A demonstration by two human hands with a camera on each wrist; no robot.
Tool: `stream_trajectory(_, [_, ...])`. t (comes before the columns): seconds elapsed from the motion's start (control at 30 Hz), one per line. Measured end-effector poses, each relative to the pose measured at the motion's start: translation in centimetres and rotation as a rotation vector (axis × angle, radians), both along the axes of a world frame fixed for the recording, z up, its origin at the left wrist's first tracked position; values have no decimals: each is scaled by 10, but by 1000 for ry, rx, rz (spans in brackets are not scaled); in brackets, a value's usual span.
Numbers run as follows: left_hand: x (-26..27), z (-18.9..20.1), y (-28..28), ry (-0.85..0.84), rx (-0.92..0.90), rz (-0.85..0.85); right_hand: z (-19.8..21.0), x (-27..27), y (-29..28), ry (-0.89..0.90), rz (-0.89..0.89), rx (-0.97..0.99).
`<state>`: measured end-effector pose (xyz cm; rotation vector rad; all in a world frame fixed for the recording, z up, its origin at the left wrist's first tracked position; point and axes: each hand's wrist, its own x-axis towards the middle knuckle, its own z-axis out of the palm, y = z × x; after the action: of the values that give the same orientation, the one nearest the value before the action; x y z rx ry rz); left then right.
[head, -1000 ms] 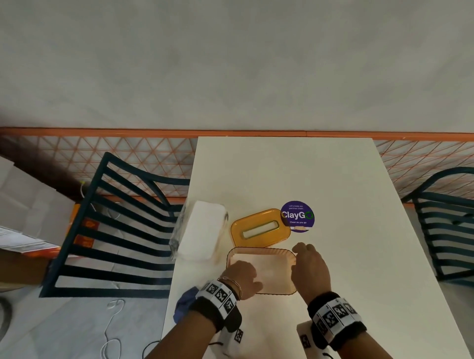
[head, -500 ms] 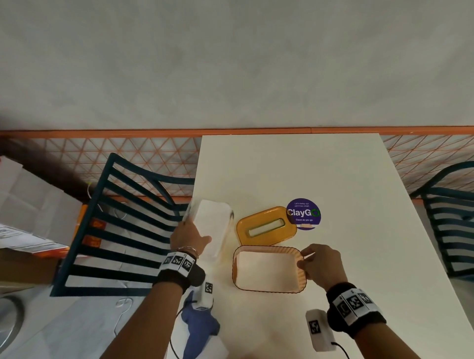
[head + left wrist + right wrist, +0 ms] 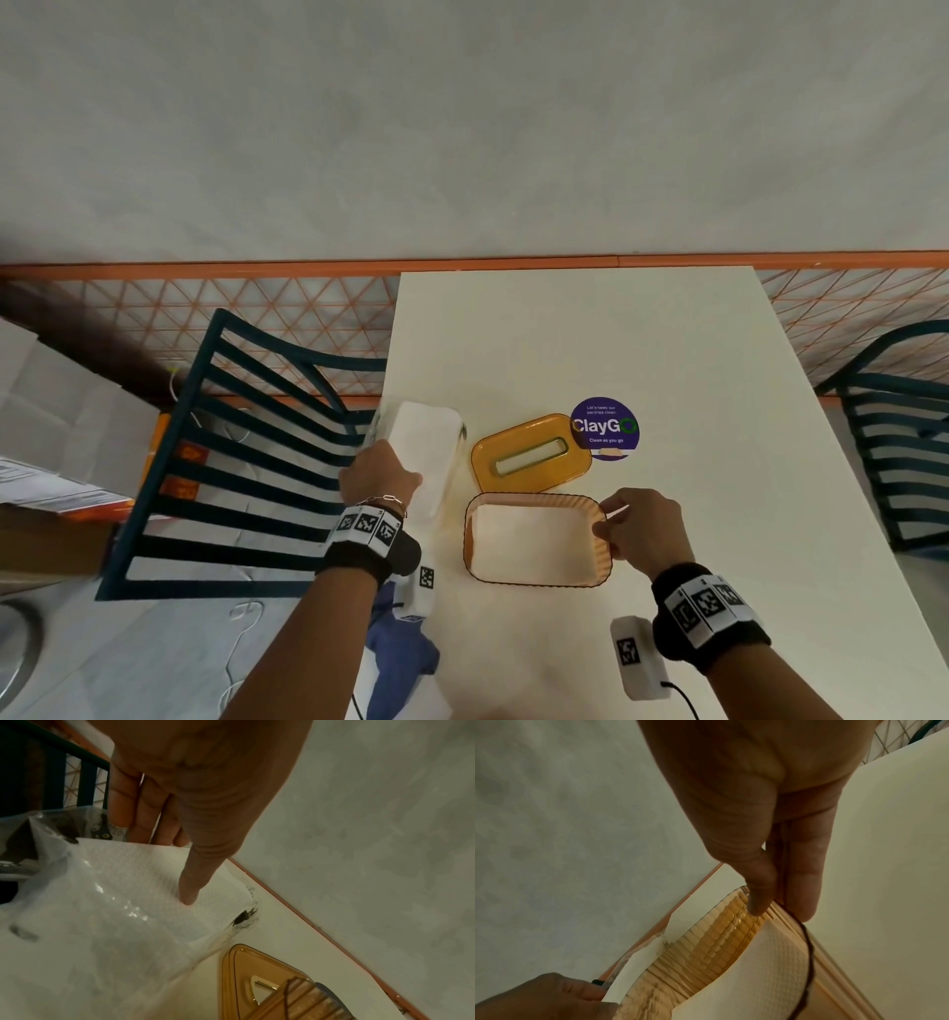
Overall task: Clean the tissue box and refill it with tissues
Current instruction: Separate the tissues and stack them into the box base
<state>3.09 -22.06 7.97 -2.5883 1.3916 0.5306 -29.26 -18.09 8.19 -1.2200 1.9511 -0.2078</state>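
Over at the near-left part of the white table (image 3: 667,360), your left hand (image 3: 377,475) has hold of the tissue pack (image 3: 423,452), a white stack in clear plastic wrap; the wrist view shows the thumb lying on top of the tissues w/ the fingers (image 3: 144,811) down the far side, so it's a clamp grip across the pack. Pack sits right at the table's left edge, approx 10 o'clock from the tissue box base (image 3: 536,537). Your right hand (image 3: 639,529) is on the base's right end, at 3 o'clock of it: thumb inside the ribbed wall, fingers (image 3: 805,874) outside, pinching the rim. The base is a peach/amber see-thru tray w/ a scalloped edge, open side up, and a layer of white tissue (image 3: 770,969) lies flat inside it. The orange lid (image 3: 529,455) w/ the slot rests on the table at 12 o'clock of the base, just beside it but not on it, tilted a bit counterclockwise. At about 1 o'clock of the base, touching the lid's right corner from what I can see, is the round purple ClayGo sticker (image 3: 605,428). Down at 7 o'clock a blue cloth (image 3: 398,663) lies at the table's near-left edge, partly under your forearm. Dark slatted chair (image 3: 246,462) stands left of the table, another chair (image 3: 898,437) on the right.
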Motion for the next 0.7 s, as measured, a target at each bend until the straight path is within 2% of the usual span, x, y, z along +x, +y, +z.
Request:
stream_trajectory(0.13, [1, 3, -3, 0, -18, 30, -1, 1, 1, 11, 12, -21])
stream_trajectory(0.23, [6, 3, -4, 73, -46, 78, -2, 1, 2, 23, 12, -28])
stream_trajectory(0.47, [15, 2, -9, 401, -161, 208, -5, 3, 2, 51, 29, -43])
stream_trajectory(0.6, [18, -5, -12, 601, -137, 235, -5, 2, 1, 82, 78, -29])
stream_trajectory(0.7, [21, -6, -17, 689, -139, 237, 2, 0, -1, 132, 135, -22])
